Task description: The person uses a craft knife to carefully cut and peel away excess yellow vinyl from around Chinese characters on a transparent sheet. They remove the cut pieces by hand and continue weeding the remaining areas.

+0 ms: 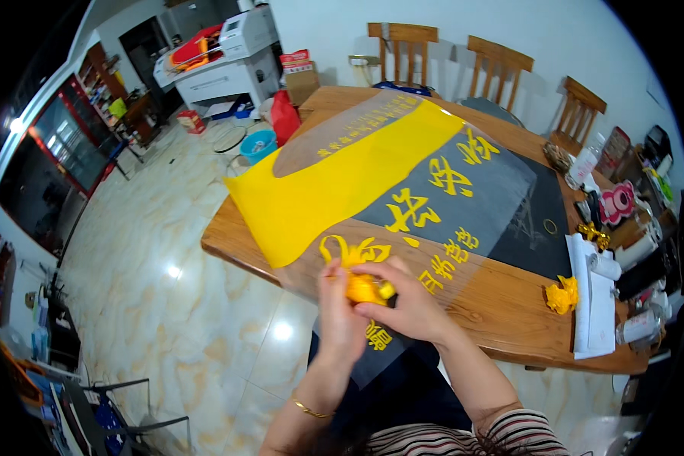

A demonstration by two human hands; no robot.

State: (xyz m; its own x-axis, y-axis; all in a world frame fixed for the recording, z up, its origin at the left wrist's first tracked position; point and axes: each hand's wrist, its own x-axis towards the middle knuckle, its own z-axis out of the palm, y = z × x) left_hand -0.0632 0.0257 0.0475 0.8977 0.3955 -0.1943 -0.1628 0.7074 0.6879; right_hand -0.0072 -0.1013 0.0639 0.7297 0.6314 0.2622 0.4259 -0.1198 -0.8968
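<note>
Above the near edge of the wooden table, my left hand (339, 315) and my right hand (409, 304) are closed around a crumpled wad of yellow film (365, 289). A loop of yellow strip sticks up above my fingers. Under and beyond the hands lies a long clear sheet (501, 205) with yellow cut-out characters; its near end hangs over the table edge towards my lap. A wide strip of plain yellow film (334, 178) runs along its left side, its near left corner overhanging the table.
A dark mat (543, 220) lies under the sheet on the wooden table (494, 327). To the right are another yellow wad (562, 295), white papers (591, 327) and a clear bottle (585, 161). Wooden chairs (498, 64) line the wall; a large white printer (228, 76) stands far left.
</note>
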